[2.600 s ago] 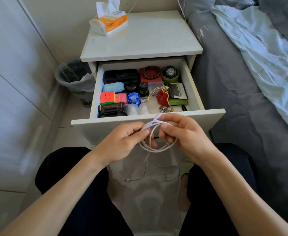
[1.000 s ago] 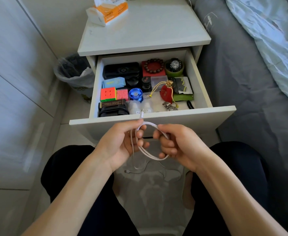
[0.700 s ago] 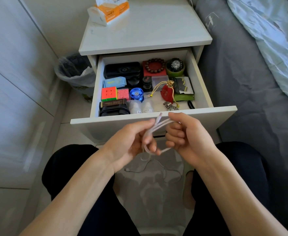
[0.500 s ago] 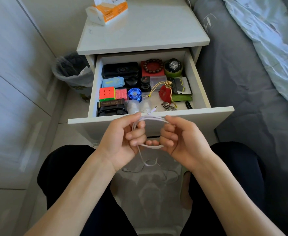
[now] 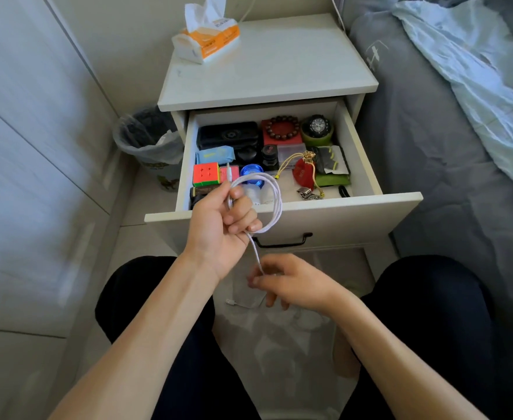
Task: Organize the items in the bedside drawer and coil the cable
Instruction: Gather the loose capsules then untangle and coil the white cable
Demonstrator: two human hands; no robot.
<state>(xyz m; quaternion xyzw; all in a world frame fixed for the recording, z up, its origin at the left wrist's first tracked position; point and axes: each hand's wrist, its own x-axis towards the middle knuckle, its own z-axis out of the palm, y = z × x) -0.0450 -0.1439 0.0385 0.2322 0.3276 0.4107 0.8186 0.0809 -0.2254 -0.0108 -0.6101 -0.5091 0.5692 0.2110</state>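
Nearest, both forearms enter from the bottom edge, which cuts them off, over dark-trousered legs that hide much of the floor (image 5: 279,344). The right hand (image 5: 291,283) is blurred; its fingers curl and appear to pinch the white cable (image 5: 274,204), though the exact grip is hard to make out. Just left of it the cable's loose plug end (image 5: 231,302) lies over the floor, the stretch between lost behind the hand. The left hand (image 5: 218,228) is raised in front of the drawer front, its grip closed on a loop of the cable with the other plug poking up beside the thumb; it covers the drawer's near left corner.

The drawer (image 5: 379,198) stands pulled out, with a black handle (image 5: 282,242) on the panel below. Inside, from near to far: keys (image 5: 308,194), a red pouch (image 5: 303,174), a blue disc (image 5: 250,171), a colour cube (image 5: 205,174), a black case (image 5: 228,134), a bead bracelet (image 5: 282,127), a watch (image 5: 318,125). Small dark items between them are unclear.

Left, a lined bin (image 5: 146,137) fills the gap to the wall; right, the bed (image 5: 446,162) touches the cabinet. On the far tabletop (image 5: 279,65) sits a tissue pack (image 5: 206,40).
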